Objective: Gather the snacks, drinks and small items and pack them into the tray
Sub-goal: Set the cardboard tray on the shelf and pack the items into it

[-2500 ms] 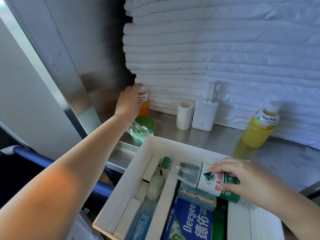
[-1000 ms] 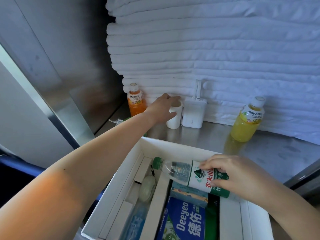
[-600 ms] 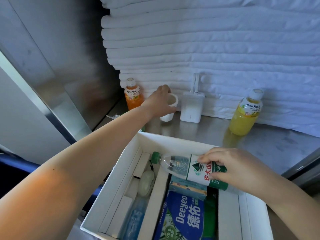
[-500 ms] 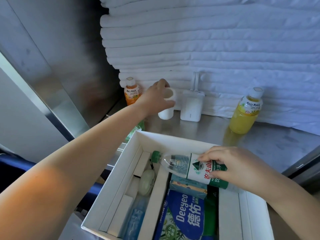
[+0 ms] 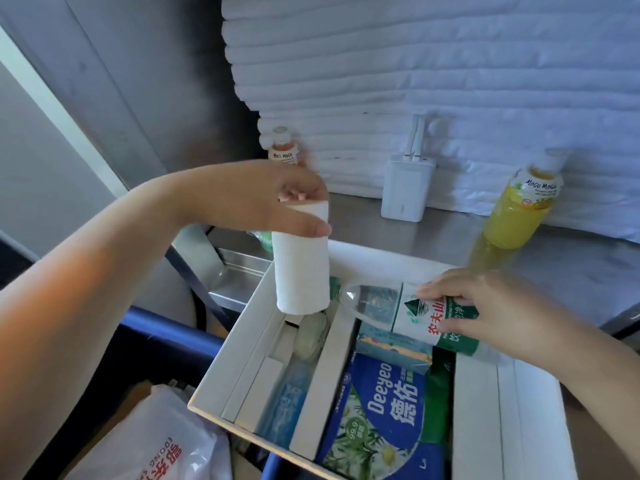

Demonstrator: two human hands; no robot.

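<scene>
Roll (image 5: 301, 271) lifted, left hand (image 5: 273, 199) gripping | right hand (image 5: 485, 306) grips bottle (image 5: 388, 306) (over Deeyeo pack (image 5: 381, 410))

Steel counter (image 5: 588, 271): brushed, dull reflections, bare patch at right.
Stack of folded white fabric (image 5: 433, 64): on counter, along its back edge, many layers, runs out of frame at top.
Metal wall panel (image 5: 156, 81): upright at counter's left end, smudged sheen.
Steel ledge (image 5: 239, 271): just below counter's left end.
Blue bar (image 5: 166, 327): lower than counter, off its left front.
Translucent plastic bag (image 5: 156, 441): well below counter, far left front, red print, crumpled.
</scene>
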